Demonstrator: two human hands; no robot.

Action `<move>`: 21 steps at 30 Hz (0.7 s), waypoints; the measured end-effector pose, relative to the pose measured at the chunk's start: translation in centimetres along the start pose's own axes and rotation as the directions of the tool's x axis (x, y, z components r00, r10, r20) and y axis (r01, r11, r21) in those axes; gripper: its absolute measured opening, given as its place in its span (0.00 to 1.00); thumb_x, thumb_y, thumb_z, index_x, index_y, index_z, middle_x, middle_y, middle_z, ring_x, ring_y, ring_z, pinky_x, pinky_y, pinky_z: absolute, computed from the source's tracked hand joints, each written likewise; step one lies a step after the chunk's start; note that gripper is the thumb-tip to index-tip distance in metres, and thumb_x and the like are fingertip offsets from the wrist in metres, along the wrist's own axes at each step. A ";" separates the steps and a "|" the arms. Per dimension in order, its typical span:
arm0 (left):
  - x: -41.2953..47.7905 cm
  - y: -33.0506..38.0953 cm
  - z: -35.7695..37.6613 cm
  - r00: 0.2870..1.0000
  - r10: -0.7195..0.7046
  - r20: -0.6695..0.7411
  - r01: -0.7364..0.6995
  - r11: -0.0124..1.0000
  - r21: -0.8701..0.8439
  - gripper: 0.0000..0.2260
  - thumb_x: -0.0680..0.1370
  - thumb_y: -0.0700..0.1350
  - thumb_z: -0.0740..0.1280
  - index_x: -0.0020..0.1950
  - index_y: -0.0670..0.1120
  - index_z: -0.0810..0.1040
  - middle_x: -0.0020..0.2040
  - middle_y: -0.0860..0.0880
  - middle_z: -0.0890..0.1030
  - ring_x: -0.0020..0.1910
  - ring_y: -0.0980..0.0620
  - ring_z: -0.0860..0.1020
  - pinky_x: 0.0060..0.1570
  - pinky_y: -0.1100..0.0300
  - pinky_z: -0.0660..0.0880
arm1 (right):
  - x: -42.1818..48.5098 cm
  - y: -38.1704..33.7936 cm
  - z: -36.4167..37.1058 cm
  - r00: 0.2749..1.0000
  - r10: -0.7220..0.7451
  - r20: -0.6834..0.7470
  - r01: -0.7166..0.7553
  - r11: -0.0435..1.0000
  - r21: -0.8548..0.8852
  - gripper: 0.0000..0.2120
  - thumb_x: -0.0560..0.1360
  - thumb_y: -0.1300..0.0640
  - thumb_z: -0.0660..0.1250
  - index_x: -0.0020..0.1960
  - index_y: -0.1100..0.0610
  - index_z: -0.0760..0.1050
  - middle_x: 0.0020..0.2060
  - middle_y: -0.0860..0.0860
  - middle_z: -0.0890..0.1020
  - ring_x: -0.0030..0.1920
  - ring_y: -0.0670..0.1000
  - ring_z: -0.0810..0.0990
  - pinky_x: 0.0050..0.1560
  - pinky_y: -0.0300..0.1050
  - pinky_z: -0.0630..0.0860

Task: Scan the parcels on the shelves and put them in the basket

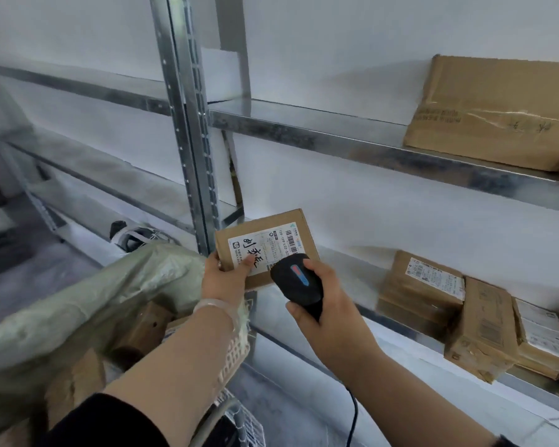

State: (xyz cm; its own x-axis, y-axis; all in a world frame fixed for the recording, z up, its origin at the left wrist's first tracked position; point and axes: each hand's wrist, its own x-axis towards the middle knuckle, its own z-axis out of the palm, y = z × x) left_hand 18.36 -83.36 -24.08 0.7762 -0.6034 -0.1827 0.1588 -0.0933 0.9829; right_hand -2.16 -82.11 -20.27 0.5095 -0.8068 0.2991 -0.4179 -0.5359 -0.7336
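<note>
Right hand [323, 304] grips scanner [299, 283], over parcel [265, 243] lower-right corner; left hand [225, 279] pinches parcel's lower-left corner, above basket [236, 346].

Both bare forearms reach forward, each hand holding something.
Left hand [223, 280] pinches a cardboard parcel [271, 230] by its lower left corner, thumb on the label; right hand [331, 304] curls round a black barcode scanner [296, 283], thumb on its handle.

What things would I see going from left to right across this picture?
Green bag → left hand holding a small parcel → black scanner in the right hand → brown parcels on the lower shelf.
</note>
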 end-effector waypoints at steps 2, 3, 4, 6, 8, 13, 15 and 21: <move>1.2 -0.6 -4.5 0.994 -0.015 -0.105 0.016 1.000 0.011 0.22 0.73 0.48 0.76 0.64 0.52 0.72 0.51 0.55 0.83 0.44 0.56 0.81 0.48 0.53 0.81 | 1.3 -1.3 3.3 0.991 -0.043 0.125 0.036 0.998 0.057 0.29 0.76 0.50 0.70 0.65 0.32 0.57 0.59 0.39 0.74 0.55 0.40 0.76 0.52 0.27 0.71; 1.7 -0.9 -6.7 0.988 -0.023 -0.154 0.027 0.999 0.028 0.24 0.73 0.49 0.76 0.66 0.52 0.72 0.50 0.55 0.82 0.44 0.56 0.80 0.47 0.53 0.80 | 1.9 -2.0 5.1 0.982 -0.064 0.178 0.052 0.996 0.074 0.29 0.76 0.50 0.70 0.65 0.32 0.57 0.60 0.40 0.74 0.56 0.40 0.76 0.53 0.28 0.71; 2.0 -1.2 -8.9 0.980 -0.032 -0.199 0.041 0.998 0.042 0.26 0.73 0.51 0.76 0.67 0.52 0.71 0.51 0.55 0.81 0.45 0.56 0.79 0.47 0.53 0.80 | 2.5 -2.8 7.0 0.971 -0.085 0.222 0.066 0.994 0.089 0.29 0.76 0.50 0.70 0.66 0.32 0.57 0.61 0.41 0.75 0.56 0.40 0.76 0.53 0.28 0.71; 2.5 -1.8 -13.3 0.958 -0.056 -0.282 0.073 0.996 0.047 0.27 0.72 0.53 0.76 0.68 0.51 0.70 0.51 0.55 0.81 0.45 0.55 0.79 0.44 0.54 0.79 | 3.4 -4.4 10.6 0.951 -0.120 0.283 0.088 0.988 0.125 0.29 0.75 0.50 0.71 0.67 0.33 0.58 0.62 0.43 0.75 0.56 0.42 0.77 0.51 0.26 0.71; 2.7 -2.6 -17.3 0.931 -0.085 -0.355 0.108 0.993 0.043 0.27 0.72 0.53 0.76 0.68 0.50 0.71 0.54 0.52 0.81 0.49 0.50 0.80 0.52 0.50 0.80 | 4.1 -5.9 14.1 0.928 -0.149 0.342 0.104 0.984 0.148 0.29 0.76 0.50 0.71 0.68 0.34 0.57 0.62 0.44 0.75 0.56 0.44 0.77 0.53 0.30 0.72; 2.4 -5.0 -26.5 0.835 -0.139 -0.532 0.172 0.985 0.013 0.29 0.73 0.53 0.75 0.71 0.51 0.68 0.56 0.52 0.80 0.45 0.53 0.78 0.35 0.62 0.76 | 4.4 -8.7 21.6 0.870 -0.180 0.459 0.107 0.978 0.182 0.29 0.75 0.48 0.71 0.68 0.37 0.59 0.59 0.43 0.75 0.55 0.46 0.77 0.55 0.41 0.77; 2.4 -6.0 -29.5 0.797 -0.167 -0.581 0.205 0.979 0.000 0.29 0.74 0.52 0.74 0.73 0.53 0.67 0.57 0.53 0.79 0.46 0.52 0.78 0.32 0.65 0.75 | 4.2 -9.3 24.1 0.857 -0.188 0.480 0.118 0.978 0.173 0.29 0.74 0.47 0.71 0.69 0.38 0.59 0.57 0.40 0.72 0.54 0.44 0.76 0.53 0.39 0.76; 2.9 -9.3 -35.3 0.705 -0.286 -0.649 0.326 0.943 -0.061 0.29 0.75 0.54 0.73 0.73 0.56 0.66 0.60 0.50 0.79 0.51 0.47 0.78 0.55 0.47 0.79 | 3.9 -10.2 30.1 0.801 -0.173 0.573 0.087 0.981 0.176 0.29 0.75 0.47 0.71 0.69 0.37 0.58 0.58 0.39 0.72 0.56 0.42 0.75 0.53 0.35 0.72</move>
State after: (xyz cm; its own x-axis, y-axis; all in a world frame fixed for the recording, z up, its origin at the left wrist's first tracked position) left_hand 40.70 -56.28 -34.56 0.8979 0.1153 -0.4248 0.4402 -0.2370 0.8661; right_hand 26.70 -72.32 -30.02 0.9118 -0.4104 0.0167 -0.2336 -0.5516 -0.8007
